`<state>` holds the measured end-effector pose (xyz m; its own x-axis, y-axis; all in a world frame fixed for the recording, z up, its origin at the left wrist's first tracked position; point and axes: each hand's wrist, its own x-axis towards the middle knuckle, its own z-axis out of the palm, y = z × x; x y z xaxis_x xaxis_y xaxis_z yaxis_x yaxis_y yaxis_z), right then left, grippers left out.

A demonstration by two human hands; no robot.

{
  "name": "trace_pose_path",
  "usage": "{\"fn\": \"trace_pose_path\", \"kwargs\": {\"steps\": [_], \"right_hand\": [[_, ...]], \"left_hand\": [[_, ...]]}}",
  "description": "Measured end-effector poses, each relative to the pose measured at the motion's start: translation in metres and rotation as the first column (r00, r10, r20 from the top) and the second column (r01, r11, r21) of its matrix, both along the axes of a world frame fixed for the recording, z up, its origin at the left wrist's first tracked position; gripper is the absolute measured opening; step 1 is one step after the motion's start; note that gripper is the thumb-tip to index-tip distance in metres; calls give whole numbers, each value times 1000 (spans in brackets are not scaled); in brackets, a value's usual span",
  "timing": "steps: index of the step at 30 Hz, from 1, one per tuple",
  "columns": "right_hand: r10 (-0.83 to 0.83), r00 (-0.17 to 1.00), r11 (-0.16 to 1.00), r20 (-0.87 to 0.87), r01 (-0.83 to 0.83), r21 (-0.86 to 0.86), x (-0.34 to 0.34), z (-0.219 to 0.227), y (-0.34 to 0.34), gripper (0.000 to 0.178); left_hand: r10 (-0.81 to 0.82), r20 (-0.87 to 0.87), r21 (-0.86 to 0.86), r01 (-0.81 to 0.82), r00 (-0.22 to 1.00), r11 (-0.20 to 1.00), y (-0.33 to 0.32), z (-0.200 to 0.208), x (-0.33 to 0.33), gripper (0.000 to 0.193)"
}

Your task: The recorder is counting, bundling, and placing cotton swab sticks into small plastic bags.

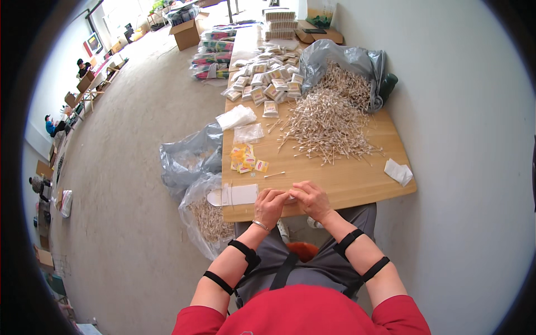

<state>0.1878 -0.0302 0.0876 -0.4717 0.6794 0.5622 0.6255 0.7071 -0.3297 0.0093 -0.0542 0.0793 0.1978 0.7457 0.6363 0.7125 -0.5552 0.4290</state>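
Observation:
At the table's near edge my left hand [271, 207] and my right hand [312, 199] meet, fingers bent and pinched together. Between them shows a sliver of something small and whitish, mostly hidden by the fingers. Just left of my left hand lie flat white card pieces [243, 194], one with a rounded end. A single cotton swab [274, 175] rests beyond my hands. Small yellow-and-white printed cards [242, 158] are scattered farther left. A big loose heap of cotton swabs [329, 125] spreads over the right half, spilling from a grey plastic bag [357, 54].
Clear plastic sleeves [237, 117] and many filled packets [270, 78] cover the table's [335, 181] far left. A crumpled white wrapper [398, 172] sits at the right edge, near the wall [463, 139]. Bags of swabs [209, 215] stand on the floor at left. People work far off.

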Motion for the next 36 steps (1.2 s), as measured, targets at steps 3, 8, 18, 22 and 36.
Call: {"fn": "trace_pose_path", "kwargs": {"steps": [3,8,18,22,36], "right_hand": [[-6,983,967,-181,-41,-252,-3,5,0,13],[39,976,939,-215,-109,-327,-7,9,7,5],[113,985,763,-128,-169,-625,-19,18,10,12],[151,979,688,-138,-204,-696,-18,16,11,13],[-453,694,588,-559,-238,-773,-20,60,109,30]], "left_hand": [[17,203,-153,15,979,988,2,-3,0,8],[37,289,-323,61,957,945,3,-1,-8,10],[-9,211,-465,108,977,879,-8,10,-29,11],[169,447,-673,206,879,710,-6,-5,-38,16],[355,358,-710,5,864,704,17,-64,-66,11]]}}
